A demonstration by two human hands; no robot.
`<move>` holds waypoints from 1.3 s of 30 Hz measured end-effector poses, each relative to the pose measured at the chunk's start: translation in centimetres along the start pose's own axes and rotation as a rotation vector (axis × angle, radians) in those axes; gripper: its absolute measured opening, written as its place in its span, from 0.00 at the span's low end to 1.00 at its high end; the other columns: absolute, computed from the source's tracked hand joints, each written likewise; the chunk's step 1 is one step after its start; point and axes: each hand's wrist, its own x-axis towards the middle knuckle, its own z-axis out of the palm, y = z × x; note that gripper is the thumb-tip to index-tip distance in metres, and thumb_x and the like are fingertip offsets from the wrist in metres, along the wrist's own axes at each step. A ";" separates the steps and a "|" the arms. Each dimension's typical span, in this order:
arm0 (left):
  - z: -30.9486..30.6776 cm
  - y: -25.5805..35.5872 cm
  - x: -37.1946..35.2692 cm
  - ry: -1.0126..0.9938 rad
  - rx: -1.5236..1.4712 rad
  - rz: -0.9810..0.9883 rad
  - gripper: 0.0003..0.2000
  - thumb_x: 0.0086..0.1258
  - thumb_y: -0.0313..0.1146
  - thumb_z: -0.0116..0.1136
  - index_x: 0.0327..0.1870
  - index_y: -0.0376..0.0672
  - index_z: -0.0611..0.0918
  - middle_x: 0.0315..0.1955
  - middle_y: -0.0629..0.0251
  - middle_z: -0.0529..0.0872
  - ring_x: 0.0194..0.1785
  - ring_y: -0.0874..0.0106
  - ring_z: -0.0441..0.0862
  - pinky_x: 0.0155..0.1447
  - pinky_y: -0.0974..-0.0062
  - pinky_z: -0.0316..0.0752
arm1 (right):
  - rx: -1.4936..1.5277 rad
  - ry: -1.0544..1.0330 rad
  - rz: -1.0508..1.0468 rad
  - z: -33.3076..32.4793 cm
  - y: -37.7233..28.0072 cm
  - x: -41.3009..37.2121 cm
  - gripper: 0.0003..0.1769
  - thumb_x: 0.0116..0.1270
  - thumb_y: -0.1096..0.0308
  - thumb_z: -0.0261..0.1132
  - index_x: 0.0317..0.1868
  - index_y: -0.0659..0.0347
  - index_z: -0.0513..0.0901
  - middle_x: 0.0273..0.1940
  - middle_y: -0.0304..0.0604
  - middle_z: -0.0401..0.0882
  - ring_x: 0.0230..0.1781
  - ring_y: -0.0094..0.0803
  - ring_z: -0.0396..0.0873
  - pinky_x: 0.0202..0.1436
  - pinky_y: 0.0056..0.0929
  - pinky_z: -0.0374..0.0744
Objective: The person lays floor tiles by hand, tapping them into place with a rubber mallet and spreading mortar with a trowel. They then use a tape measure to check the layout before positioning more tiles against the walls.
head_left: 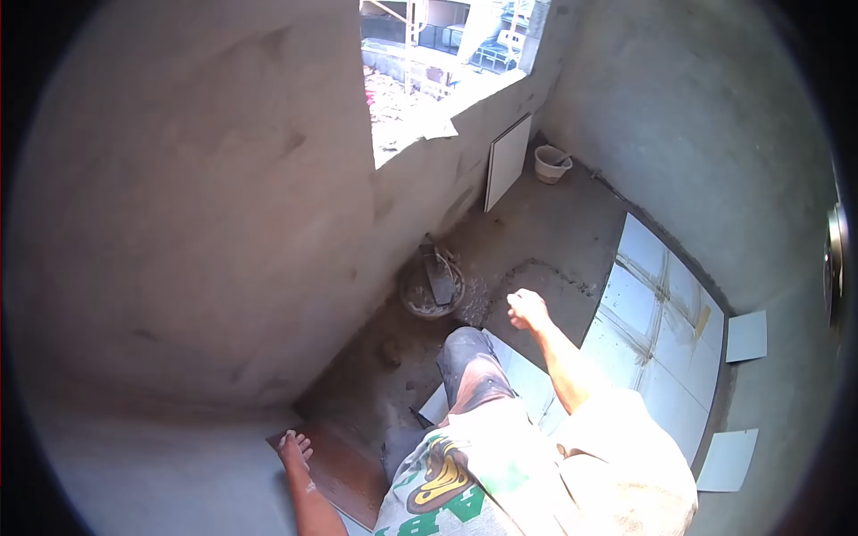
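My left hand (295, 447) is at the lower left, its fingers curled over the edge of a tile (349, 478) whose brown back faces up. A thin pale edge shows along the tile's lower side. My right hand (527, 310) is closed and held out over the bare floor, right of the bucket. Bright light washes out its fingers, and whatever is in them, if anything, cannot be made out. A mortar-smeared bucket (416, 299) stands by the wall, with a flat grey trowel-like tool (438, 275) lying across it. White tiles (518, 364) lie beside my knee.
Laid white tiles (684, 357), streaked with grey, cover the floor at right. Loose tiles (747, 337) lean along the right wall. A large tile (508, 163) leans under the window opening (447, 71), near a small white bucket (552, 165). Rough mortar (545, 268) marks the floor.
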 end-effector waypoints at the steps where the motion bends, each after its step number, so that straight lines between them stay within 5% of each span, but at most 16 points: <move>1: 0.8 0.7 0.3 0.004 -0.021 -0.004 0.26 0.65 0.46 0.49 0.58 0.38 0.68 0.50 0.51 0.77 0.46 0.59 0.79 0.43 0.59 0.74 | 0.033 0.040 0.060 -1.8 1.4 -0.1 0.11 0.61 0.62 0.57 0.37 0.62 0.77 0.23 0.41 0.78 0.15 0.26 0.75 0.16 0.25 0.75; 5: 5.9 1.4 -0.5 -0.042 0.047 -0.052 0.25 0.66 0.45 0.48 0.59 0.37 0.68 0.51 0.49 0.76 0.45 0.59 0.79 0.43 0.62 0.75 | -0.115 0.039 0.284 -3.9 6.4 2.2 0.13 0.62 0.61 0.56 0.37 0.63 0.76 0.26 0.43 0.81 0.20 0.31 0.79 0.21 0.29 0.79; 7: 10.5 2.4 -1.2 -0.057 0.113 -0.140 0.20 0.68 0.44 0.46 0.54 0.41 0.73 0.44 0.58 0.80 0.39 0.67 0.79 0.39 0.67 0.75 | -0.128 -0.077 0.440 -3.9 8.1 3.8 0.14 0.63 0.62 0.55 0.35 0.65 0.77 0.27 0.45 0.81 0.22 0.32 0.80 0.22 0.30 0.80; 11: 21.0 7.8 -1.3 -0.140 0.320 -0.143 0.19 0.68 0.42 0.47 0.54 0.40 0.74 0.42 0.59 0.81 0.38 0.69 0.80 0.38 0.70 0.75 | -0.142 -0.201 0.501 -3.0 10.8 9.9 0.13 0.61 0.64 0.55 0.38 0.66 0.78 0.28 0.47 0.81 0.22 0.33 0.81 0.24 0.31 0.81; 17: 42.9 21.3 0.2 -0.452 0.712 0.011 0.20 0.66 0.42 0.50 0.54 0.39 0.75 0.42 0.61 0.82 0.41 0.71 0.81 0.39 0.73 0.75 | -0.171 -0.227 0.491 -6.3 5.9 19.0 0.15 0.62 0.60 0.57 0.41 0.65 0.77 0.30 0.45 0.81 0.22 0.30 0.80 0.25 0.29 0.80; 21: 58.1 28.3 0.2 -0.674 0.721 0.196 0.24 0.66 0.44 0.49 0.57 0.37 0.72 0.47 0.59 0.80 0.47 0.69 0.78 0.46 0.72 0.72 | -0.186 -0.142 0.441 -11.0 4.6 23.6 0.17 0.63 0.55 0.56 0.39 0.62 0.79 0.25 0.43 0.81 0.22 0.31 0.79 0.28 0.29 0.78; 25: 68.9 29.6 0.1 -0.819 0.739 0.359 0.22 0.64 0.44 0.51 0.53 0.36 0.76 0.35 0.58 0.83 0.40 0.70 0.80 0.45 0.74 0.72 | 0.095 0.019 0.516 -17.4 0.1 22.0 0.15 0.65 0.61 0.55 0.43 0.64 0.78 0.27 0.40 0.80 0.21 0.24 0.78 0.24 0.23 0.77; 30: 77.7 27.3 1.4 -0.905 0.806 0.340 0.21 0.63 0.45 0.52 0.48 0.37 0.79 0.34 0.59 0.84 0.37 0.70 0.82 0.47 0.72 0.73 | 0.201 0.200 0.717 -20.6 5.8 15.5 0.16 0.61 0.62 0.55 0.44 0.65 0.77 0.27 0.45 0.80 0.20 0.29 0.78 0.21 0.26 0.78; 32: 80.1 26.3 1.8 -0.888 0.931 0.368 0.19 0.63 0.44 0.51 0.46 0.38 0.80 0.33 0.57 0.84 0.37 0.68 0.82 0.47 0.71 0.73 | 0.188 0.231 0.839 -20.5 9.0 11.2 0.13 0.62 0.63 0.53 0.37 0.67 0.75 0.26 0.48 0.80 0.19 0.33 0.79 0.20 0.28 0.79; 35: 83.8 26.0 1.2 -0.913 0.932 0.325 0.18 0.62 0.43 0.52 0.45 0.39 0.81 0.32 0.56 0.84 0.39 0.66 0.82 0.46 0.70 0.73 | 0.290 0.121 1.089 -19.6 12.9 5.2 0.12 0.60 0.66 0.52 0.31 0.68 0.75 0.24 0.48 0.79 0.17 0.34 0.79 0.16 0.29 0.77; 37: 86.3 26.0 1.2 -0.967 0.901 0.303 0.14 0.63 0.38 0.55 0.44 0.39 0.79 0.29 0.70 0.81 0.29 0.78 0.77 0.26 0.81 0.66 | -0.070 -0.142 0.886 -18.6 14.3 2.5 0.12 0.59 0.65 0.53 0.30 0.68 0.74 0.23 0.50 0.79 0.17 0.35 0.79 0.17 0.29 0.78; 39: 89.0 25.8 2.2 -1.016 0.885 0.342 0.13 0.63 0.37 0.56 0.43 0.39 0.79 0.27 0.71 0.80 0.27 0.80 0.75 0.24 0.82 0.64 | -0.122 -0.165 0.823 -16.8 15.3 1.2 0.12 0.58 0.64 0.54 0.30 0.66 0.75 0.25 0.50 0.80 0.21 0.36 0.80 0.21 0.31 0.78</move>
